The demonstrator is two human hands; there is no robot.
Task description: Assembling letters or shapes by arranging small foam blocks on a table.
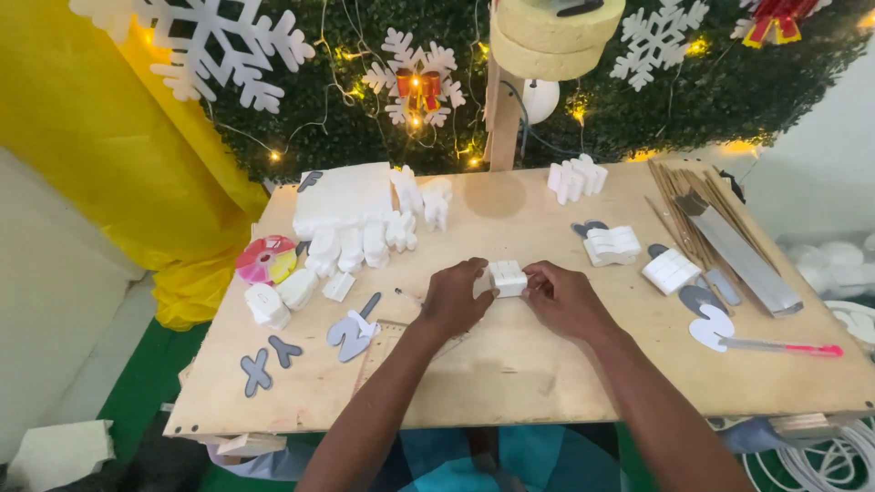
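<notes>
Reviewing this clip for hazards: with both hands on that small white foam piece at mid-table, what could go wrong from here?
1. The white foam piece is pinched between the left hand and right hand; a hard squeeze might dent or snap it.
2. The pink-handled cutter lies near the right forearm; a sweep could knock it or nick skin.
3. The foam shapes crowd the left side and could be brushed off the wooden table.

Table (510, 364) of pale, matt plywood, lightly stained; small block (507, 278) and cut letter shapes (360, 241) of white matt foam with a fine grainy face; disc (266, 260) of glossy iridescent plastic; long ruler (743, 255) of dull grey metal; bundle of thin wooden sticks (679, 196).
</notes>
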